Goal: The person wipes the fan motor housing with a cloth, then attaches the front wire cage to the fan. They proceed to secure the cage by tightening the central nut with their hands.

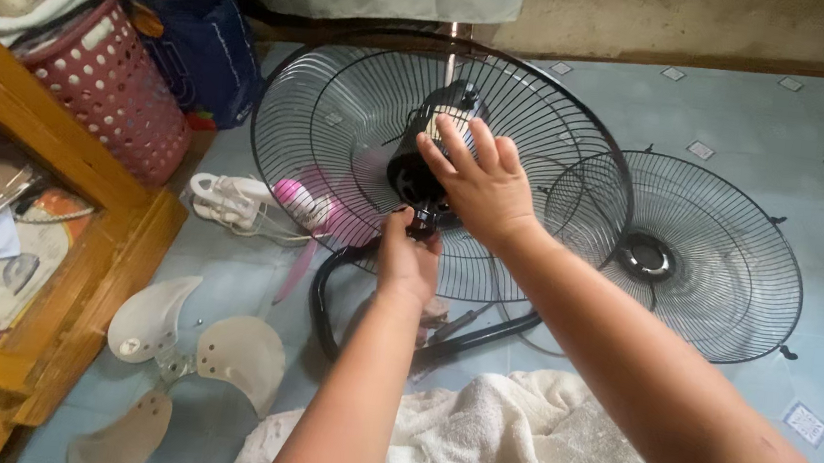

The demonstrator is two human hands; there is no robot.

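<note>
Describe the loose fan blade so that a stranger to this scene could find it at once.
Start at the wooden shelf unit on the left. On the floor tiles beside its base lies the fan blade. It is pale, with three broad paddles, unlike the black wire guards.

Home interior, tiled floor [790, 116], pink laundry basket [112, 86] w/ folded linens, wooden shelf [81, 262], towel [513, 439], fan parts around

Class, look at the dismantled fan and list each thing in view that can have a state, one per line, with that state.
Rear fan guard: upright on its stand, front uncovered.
Front guard: detached, lying flat on the floor.
Fan blade: removed, lying on the floor.
Motor: exposed, no blade fitted.
Left hand: fingers closed on a small black knob.
Right hand: fingers spread, resting on the motor.
Pink basket: full of cloth.
</note>
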